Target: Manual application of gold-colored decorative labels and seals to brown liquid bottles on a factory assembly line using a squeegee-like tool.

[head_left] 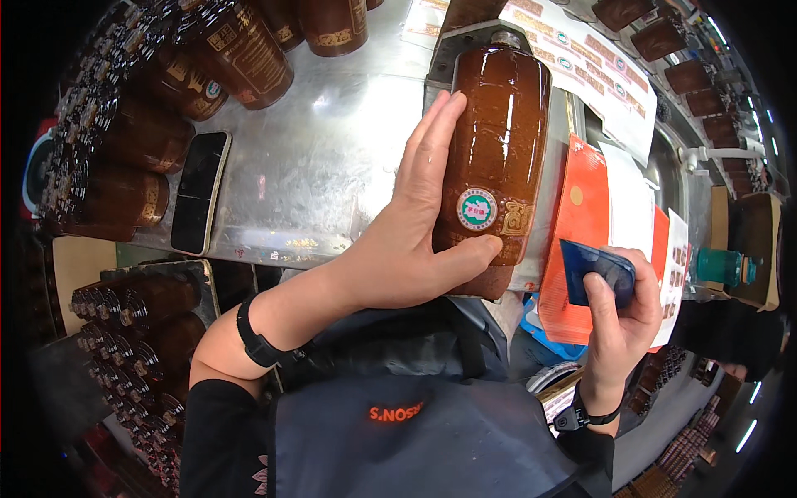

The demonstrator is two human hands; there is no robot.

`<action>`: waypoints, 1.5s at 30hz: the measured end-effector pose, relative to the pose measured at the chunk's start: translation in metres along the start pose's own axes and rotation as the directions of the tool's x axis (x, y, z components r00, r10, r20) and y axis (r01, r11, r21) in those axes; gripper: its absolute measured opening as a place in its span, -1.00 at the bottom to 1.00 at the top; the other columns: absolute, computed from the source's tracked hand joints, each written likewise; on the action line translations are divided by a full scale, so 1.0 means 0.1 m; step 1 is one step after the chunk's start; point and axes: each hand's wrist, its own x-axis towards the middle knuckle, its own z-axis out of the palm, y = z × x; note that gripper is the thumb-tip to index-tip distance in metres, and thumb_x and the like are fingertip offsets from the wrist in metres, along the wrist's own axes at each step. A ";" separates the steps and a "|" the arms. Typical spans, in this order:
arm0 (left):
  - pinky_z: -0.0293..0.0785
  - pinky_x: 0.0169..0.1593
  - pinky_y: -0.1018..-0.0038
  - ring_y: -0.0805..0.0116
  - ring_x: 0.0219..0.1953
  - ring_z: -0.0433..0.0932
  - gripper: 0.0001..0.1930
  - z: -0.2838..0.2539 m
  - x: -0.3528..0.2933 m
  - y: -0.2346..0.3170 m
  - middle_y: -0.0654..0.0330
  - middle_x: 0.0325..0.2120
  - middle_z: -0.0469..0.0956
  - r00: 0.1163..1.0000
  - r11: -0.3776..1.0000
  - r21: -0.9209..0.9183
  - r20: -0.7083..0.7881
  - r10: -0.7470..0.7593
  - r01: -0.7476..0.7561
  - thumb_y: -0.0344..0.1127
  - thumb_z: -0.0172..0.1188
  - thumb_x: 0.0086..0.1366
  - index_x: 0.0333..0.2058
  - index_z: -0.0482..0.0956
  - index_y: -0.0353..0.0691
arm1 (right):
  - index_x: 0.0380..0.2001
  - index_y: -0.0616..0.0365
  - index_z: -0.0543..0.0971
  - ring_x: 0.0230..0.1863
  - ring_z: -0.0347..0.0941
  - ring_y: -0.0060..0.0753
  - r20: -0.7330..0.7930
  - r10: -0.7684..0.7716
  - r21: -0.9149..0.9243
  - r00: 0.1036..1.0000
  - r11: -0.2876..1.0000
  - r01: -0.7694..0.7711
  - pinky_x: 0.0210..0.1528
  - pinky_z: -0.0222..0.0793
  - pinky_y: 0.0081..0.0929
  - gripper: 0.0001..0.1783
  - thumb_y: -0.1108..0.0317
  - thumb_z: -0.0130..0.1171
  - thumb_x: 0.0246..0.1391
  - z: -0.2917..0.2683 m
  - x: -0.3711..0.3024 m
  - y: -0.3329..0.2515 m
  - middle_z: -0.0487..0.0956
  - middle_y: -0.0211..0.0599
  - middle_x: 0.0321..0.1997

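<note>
A large brown glazed bottle [502, 124] lies on its side in front of me, its neck pointing away. My left hand [419, 220] grips it from the left, fingers along its side and thumb across the end nearest me. Beside the thumb, the bottle bears a round green-and-white label [476, 209] and gold decals. To the right and apart from the bottle, my right hand [627, 311] pinches a flat blue scraper [591, 272] between thumb and fingers. The scraper is over an orange-red sheet [577, 216].
Printed decal sheets [614, 91] spread behind and right of the bottle. A phone [201, 192] lies on the metal table [324, 149]. Many brown bottles [249, 62] crowd the left side, with more bottles [145, 307] below the table edge. A tap [718, 153] is at the right.
</note>
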 end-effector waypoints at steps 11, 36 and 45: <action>-0.07 0.43 0.23 0.09 0.44 -0.10 0.11 0.06 0.03 0.05 -0.11 0.37 -0.17 0.995 0.916 -0.392 -0.021 -0.101 0.085 -0.40 0.24 0.08 0.41 -0.42 -0.24 | -0.14 0.34 0.51 -0.17 0.44 -0.52 -0.015 0.006 0.054 1.000 0.999 -0.005 -0.06 0.35 -0.62 -0.73 0.61 0.25 0.07 -0.01 -0.02 0.07 0.52 -0.28 -0.19; 0.03 0.43 0.24 -0.10 0.45 -0.05 0.22 0.01 -0.05 -0.22 -0.18 0.42 -0.12 0.986 0.983 0.157 -0.116 0.115 -0.096 -0.29 0.50 -0.10 0.42 -0.18 -0.28 | -0.20 0.27 0.62 -0.40 0.42 -0.67 0.065 0.090 -0.024 0.994 0.996 -0.089 -0.35 0.32 -0.72 -0.79 0.50 0.31 0.06 0.17 0.52 0.14 0.57 -0.45 -0.40; 0.17 0.38 0.23 -0.12 0.41 0.07 0.19 0.02 -0.04 -0.32 -0.17 0.41 -0.03 0.965 0.961 0.220 -0.162 0.206 -0.168 -0.28 0.51 -0.13 0.41 -0.09 -0.30 | -0.16 0.33 0.62 -0.36 0.48 -0.63 0.009 0.025 -0.088 1.000 0.996 -0.024 -0.31 0.42 -0.68 -0.73 0.50 0.33 0.04 0.08 0.66 0.18 0.60 -0.40 -0.36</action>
